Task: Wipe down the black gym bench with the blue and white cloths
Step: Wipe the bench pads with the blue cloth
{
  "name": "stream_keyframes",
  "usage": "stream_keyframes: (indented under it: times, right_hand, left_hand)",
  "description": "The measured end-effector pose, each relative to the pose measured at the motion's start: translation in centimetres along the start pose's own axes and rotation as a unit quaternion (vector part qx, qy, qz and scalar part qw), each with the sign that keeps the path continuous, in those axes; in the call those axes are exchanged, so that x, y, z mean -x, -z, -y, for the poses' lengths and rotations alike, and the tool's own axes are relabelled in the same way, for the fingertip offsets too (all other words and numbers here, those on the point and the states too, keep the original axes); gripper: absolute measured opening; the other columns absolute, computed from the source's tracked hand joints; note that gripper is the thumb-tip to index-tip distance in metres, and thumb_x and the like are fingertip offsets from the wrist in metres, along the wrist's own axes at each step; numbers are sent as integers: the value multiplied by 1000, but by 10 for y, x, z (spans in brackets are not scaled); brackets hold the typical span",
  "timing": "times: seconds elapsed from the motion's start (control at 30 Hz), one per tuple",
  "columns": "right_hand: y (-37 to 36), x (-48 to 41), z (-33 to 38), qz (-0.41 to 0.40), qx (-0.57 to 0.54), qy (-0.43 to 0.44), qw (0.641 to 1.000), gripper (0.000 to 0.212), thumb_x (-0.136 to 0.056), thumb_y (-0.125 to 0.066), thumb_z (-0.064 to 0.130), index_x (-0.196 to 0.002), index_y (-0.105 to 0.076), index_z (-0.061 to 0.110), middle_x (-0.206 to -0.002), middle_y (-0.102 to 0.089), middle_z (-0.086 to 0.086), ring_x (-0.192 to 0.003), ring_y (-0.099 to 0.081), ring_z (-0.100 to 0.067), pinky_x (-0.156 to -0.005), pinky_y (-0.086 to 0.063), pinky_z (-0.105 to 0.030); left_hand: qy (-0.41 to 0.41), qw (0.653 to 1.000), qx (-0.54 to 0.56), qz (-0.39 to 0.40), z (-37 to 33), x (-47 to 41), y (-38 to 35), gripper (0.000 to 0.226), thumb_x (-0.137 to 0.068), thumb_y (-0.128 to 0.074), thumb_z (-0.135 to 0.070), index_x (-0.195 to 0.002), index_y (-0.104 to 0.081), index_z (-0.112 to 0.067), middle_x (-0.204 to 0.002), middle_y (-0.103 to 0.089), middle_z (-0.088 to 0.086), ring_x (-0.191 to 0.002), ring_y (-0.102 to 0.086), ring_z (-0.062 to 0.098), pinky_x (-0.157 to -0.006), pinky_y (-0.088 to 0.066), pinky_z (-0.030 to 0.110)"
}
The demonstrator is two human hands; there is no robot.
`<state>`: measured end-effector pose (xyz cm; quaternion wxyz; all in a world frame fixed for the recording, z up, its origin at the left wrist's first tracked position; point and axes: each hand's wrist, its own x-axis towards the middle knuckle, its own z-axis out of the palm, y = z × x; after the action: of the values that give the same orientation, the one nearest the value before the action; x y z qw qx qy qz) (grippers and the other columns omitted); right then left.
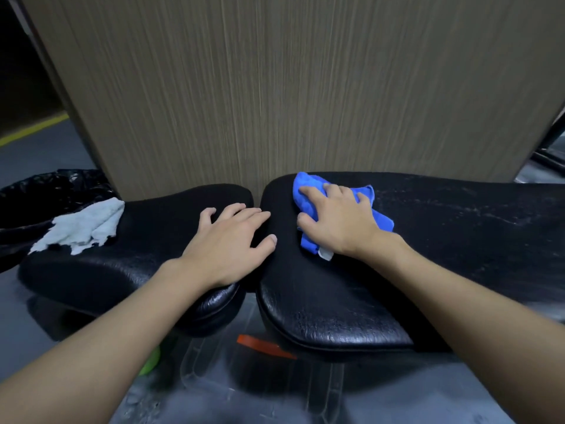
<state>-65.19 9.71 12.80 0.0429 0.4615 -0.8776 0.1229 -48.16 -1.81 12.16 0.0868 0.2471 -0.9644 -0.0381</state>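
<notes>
Blue cloth [303, 206] under spread right fingers [309, 191]

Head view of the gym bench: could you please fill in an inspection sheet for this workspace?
Surface: black gym bench, two pads with a gap between them; pale streaks on the right pad.
Job's things: blue cloth on the right pad, under the right hand; white cloth lying loose at the left pad's left end.
Clutter: orange object and green object below the bench, unclear what they are.
Hands: left hand flat on the bench at the gap; right hand pressing on the blue cloth.
Cables: nothing seen.
Surroundings: wood-grain panel behind; black bin bag at left; yellow floor line.
</notes>
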Motion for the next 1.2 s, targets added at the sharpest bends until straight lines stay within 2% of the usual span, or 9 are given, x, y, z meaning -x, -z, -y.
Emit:
stream_keyframes:
  times: [0.1,0.27,0.43,0.53,0.63,0.8,0.93,1.07,1.2]
  right_hand:
    - [6,45,4,1,-3,14,1000,58,-91,-38,53,-146,-34,36,-150,-38,-9,-141,-28,-27,-114,-17,-55]
    - [20,106,11,19,0,21,1000,71,-81,-23,62,-148,-29,40,-157,-30,-6,-144,-21,-25,-116,-15,-55]
    - [39,136,8,76,-111,7,991,70,-87,-35,70,-150,-16,46,-165,2,-1,-152,2,-20,-119,0,-56]
    - [31,132,6,38,-41,20,998,75,-76,-16,73,-146,-24,48,-163,-16,0,-150,-7,-21,-118,-5,-56]
    - [22,110,1,17,-29,16,999,79,-70,-13,69,-144,-31,46,-158,-28,1,-146,-18,-20,-117,-10,-55]
    - [13,48,-24,10,-40,12,999,72,-78,-25,65,-145,-34,43,-155,-32,0,-144,-22,-20,-116,-12,-56]
    - [7,-7,-47,10,-30,12,999,58,-89,-40,57,-144,-36,40,-153,-35,-2,-142,-27,-24,-113,-16,-56]
    - [4,-49,-64,9,-41,2,999,55,-88,-41,56,-140,-40,39,-148,-40,-4,-137,-33,-27,-111,-18,-58]
    - [5,-77,-76,23,-50,-9,998,52,-87,-41,57,-136,-42,39,-140,-45,-5,-130,-37,-28,-107,-22,-56]
  left_hand:
    - [1,1000,8,2,-2,1,2,60,-95,-30,-57,-148,-34,-31,-155,-31,-13,-146,-16,11,-117,-8,52]
    - [-4,999,39,-3,-4,6,2,52,-96,-37,-49,-144,-41,-30,-155,-33,-12,-146,-19,12,-117,-9,55]
    - [11,995,97,17,-22,3,7,45,-95,-42,-34,-140,-45,-26,-150,-38,-10,-140,-30,13,-115,-5,62]
    - [12,995,103,-2,-29,1,1,41,-94,-38,-30,-134,-47,-26,-145,-41,-12,-133,-39,13,-113,-5,64]
    - [16,996,92,-8,-29,-3,-1,37,-94,-38,-33,-129,-48,-27,-141,-43,-12,-128,-44,15,-112,-10,63]
    - [9,997,69,-22,-32,-21,2,29,-93,-43,-35,-118,-53,-28,-129,-48,-11,-120,-46,16,-111,-21,57]
    - [-14,997,70,-17,-48,-31,-6,45,-90,-37,-47,-128,-48,-26,-137,-45,-9,-130,-39,17,-108,-32,48]
    - [1,999,52,5,-57,-30,-12,63,-83,-25,-54,-139,-37,-28,-149,-32,-3,-142,-21,19,-113,-27,45]
    - [17,998,64,-21,-60,-25,-16,56,-90,-31,-53,-141,-38,-30,-153,-29,-4,-145,-17,16,-115,-22,41]
